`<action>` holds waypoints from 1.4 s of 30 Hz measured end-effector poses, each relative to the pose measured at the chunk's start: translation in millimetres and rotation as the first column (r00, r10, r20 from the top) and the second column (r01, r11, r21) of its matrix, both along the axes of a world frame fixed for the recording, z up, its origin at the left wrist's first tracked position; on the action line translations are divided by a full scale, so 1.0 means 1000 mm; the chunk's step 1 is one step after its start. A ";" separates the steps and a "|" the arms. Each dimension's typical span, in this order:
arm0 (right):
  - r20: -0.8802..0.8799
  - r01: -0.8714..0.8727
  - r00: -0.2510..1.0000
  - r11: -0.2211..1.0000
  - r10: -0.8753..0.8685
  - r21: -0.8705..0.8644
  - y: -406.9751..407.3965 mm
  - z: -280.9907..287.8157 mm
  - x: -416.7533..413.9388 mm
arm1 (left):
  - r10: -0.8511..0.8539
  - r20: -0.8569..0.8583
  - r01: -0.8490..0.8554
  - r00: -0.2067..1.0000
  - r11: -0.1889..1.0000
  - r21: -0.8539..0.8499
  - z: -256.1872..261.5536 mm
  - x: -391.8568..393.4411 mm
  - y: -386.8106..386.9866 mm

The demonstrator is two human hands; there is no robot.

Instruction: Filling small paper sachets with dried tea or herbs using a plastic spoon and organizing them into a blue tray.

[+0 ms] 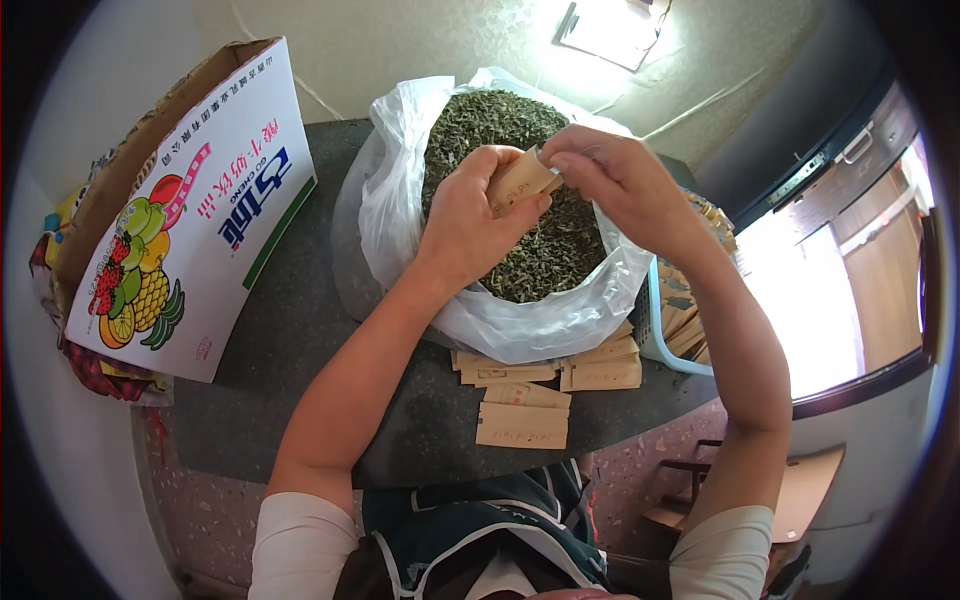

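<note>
My left hand point(472, 217) is wrapped around a small brown paper packet point(517, 186) bearing red print. The fingers of my right hand point(611, 180) pinch at the packet's upper end, where a silvery edge shows. Whether that edge is the packet's lining or a separate small thing, I cannot tell. Both hands are above a clear plastic bag point(502, 330) full of dried, dark green leaf pieces point(544, 259), which look like loose tea. Flat brown packets point(523, 426) lie in overlapping piles on the dark speckled tabletop point(300, 315), just in front of the bag.
At the left stands an open printed cardboard carton point(202, 217). A light blue plastic basket point(679, 364) on the right holds many brown packets point(682, 315). A bright lamp point(611, 34) is by the back wall. Below right stands a wooden chair point(802, 495).
</note>
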State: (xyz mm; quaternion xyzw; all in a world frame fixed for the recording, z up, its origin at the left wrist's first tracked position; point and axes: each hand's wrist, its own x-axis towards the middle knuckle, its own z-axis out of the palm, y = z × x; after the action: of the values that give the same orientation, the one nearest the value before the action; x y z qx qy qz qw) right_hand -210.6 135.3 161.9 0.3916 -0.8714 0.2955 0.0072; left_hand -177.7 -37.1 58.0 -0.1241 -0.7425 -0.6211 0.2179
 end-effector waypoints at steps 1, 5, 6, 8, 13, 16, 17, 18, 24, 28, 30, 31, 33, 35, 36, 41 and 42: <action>0.003 -0.004 1.000 1.000 0.004 0.002 0.001 0.003 0.005 | -0.005 -0.012 0.005 1.000 1.000 0.012 0.000 0.000 0.000; -0.245 0.014 0.969 0.993 -0.043 -0.118 0.010 0.004 0.014 | -0.021 -0.064 0.023 0.998 0.999 0.037 -0.002 0.000 0.000; -0.385 -0.050 0.922 0.983 -0.023 -0.178 0.014 0.002 0.013 | -0.025 -0.065 0.028 0.998 0.999 0.038 -0.003 0.000 0.000; -0.418 0.007 0.904 0.982 -0.086 -0.187 0.020 0.006 0.023 | -0.018 -0.074 0.022 0.997 0.999 0.048 -0.004 0.001 -0.002; -0.228 0.239 0.947 0.971 -0.228 0.023 0.029 -0.003 0.036 | -0.053 -0.132 0.067 0.990 0.993 0.101 -0.001 0.000 -0.001; -0.475 0.098 0.869 0.988 -0.143 -0.117 0.038 -0.008 0.039 | -0.164 -0.173 0.180 0.971 0.980 0.085 0.009 0.008 -0.006; -0.599 0.040 0.789 0.984 -0.136 -0.171 0.040 -0.004 0.042 | -0.171 -0.174 0.188 0.970 0.979 0.081 0.014 0.011 -0.005; -0.695 0.009 0.710 0.989 -0.111 -0.148 0.044 0.004 0.043 | -0.194 -0.185 0.216 0.964 0.970 0.109 0.023 0.018 -0.004; -0.269 0.145 0.937 0.948 -0.223 -0.283 0.031 0.019 0.097 | -0.414 -0.139 0.426 0.900 0.902 0.066 0.042 0.047 -0.005; -0.029 0.129 0.990 0.957 -0.141 -0.259 0.037 0.007 0.101 | -0.503 -0.148 0.510 0.852 0.860 0.018 0.042 0.056 0.006; 0.020 0.056 0.998 0.946 -0.053 -0.319 0.042 -0.002 0.098 | -0.521 -0.157 0.523 0.839 0.852 -0.028 0.038 0.055 0.008; 0.026 0.089 0.996 0.941 -0.086 -0.326 0.046 -0.001 0.098 | -0.549 -0.148 0.551 0.822 0.834 -0.032 0.037 0.054 0.010; -0.173 -0.002 0.984 0.960 -0.048 -0.281 0.057 0.002 0.097 | -0.470 -0.145 0.467 0.870 0.882 -0.061 0.033 0.053 0.014; -0.093 0.148 0.976 0.917 -0.195 -0.369 0.076 0.010 0.106 | -0.466 -0.157 0.444 0.871 0.882 -0.159 0.035 0.050 0.016; -0.106 0.163 0.964 0.859 -0.242 -0.485 0.087 0.007 0.108 | -0.453 -0.191 0.396 0.871 0.876 -0.275 0.037 0.050 0.015; -0.156 0.467 0.772 0.717 -0.616 -0.518 0.178 0.001 0.150 | -0.389 -0.275 0.239 0.879 0.859 -0.452 0.044 0.041 0.014; -0.126 0.598 0.690 0.659 -0.713 -0.457 0.194 -0.003 0.164 | -0.342 -0.221 0.223 0.913 0.874 -0.431 0.046 0.043 0.015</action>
State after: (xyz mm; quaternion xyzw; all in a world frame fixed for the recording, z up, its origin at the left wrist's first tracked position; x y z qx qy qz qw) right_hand -46.6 329.1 158.4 0.0766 -0.8672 0.3736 0.3200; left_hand -134.4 -22.5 104.3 -0.3639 -0.7860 -0.4577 0.2007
